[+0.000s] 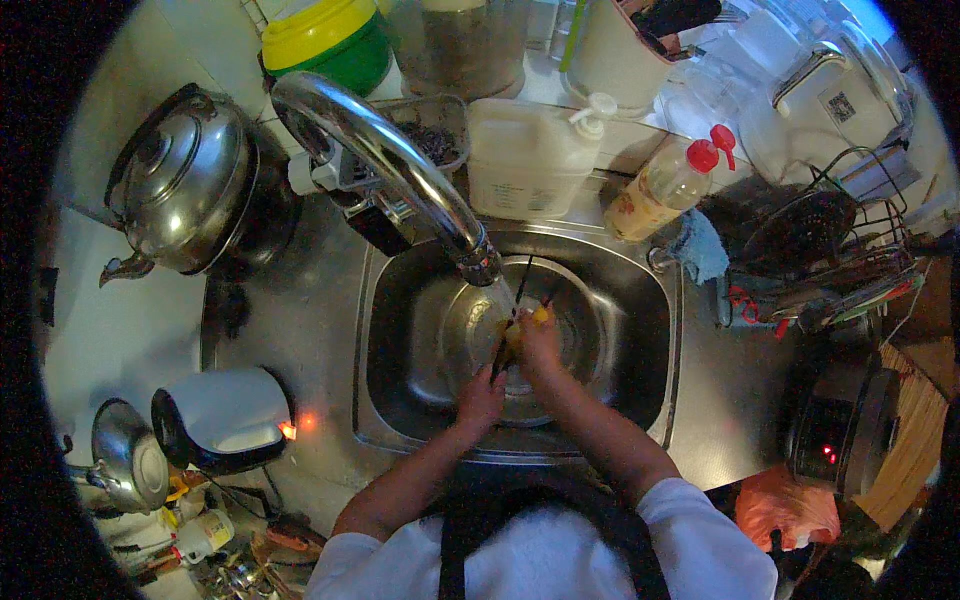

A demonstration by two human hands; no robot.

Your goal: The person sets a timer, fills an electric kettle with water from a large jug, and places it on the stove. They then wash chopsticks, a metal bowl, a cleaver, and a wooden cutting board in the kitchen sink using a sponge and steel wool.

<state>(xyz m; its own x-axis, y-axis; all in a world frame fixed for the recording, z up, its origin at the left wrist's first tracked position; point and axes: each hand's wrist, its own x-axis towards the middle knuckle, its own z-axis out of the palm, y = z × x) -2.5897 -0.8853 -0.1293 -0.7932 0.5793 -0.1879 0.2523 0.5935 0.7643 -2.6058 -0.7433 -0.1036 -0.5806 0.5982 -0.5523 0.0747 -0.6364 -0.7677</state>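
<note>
Water runs from a chrome faucet (405,165) over my hands, above a round metal basin (459,330) in the stainless steel sink (409,360). My left hand (480,401) grips the near end of a dark slender utensil (523,281), whose exact kind is too blurred to tell. Close by on the right, my right hand (538,345) is closed around a yellow piece (541,315), perhaps a sponge, pressed against the utensil. More yellow shows between the two hands. My right fingers are partly hidden.
Behind the sink stand a white pump jug (525,157) and a red-capped bottle (660,187). A metal kettle (184,187) is at the left, above a white-and-black appliance (225,412). On the right are a blue cloth (701,244) and a wire rack (862,195).
</note>
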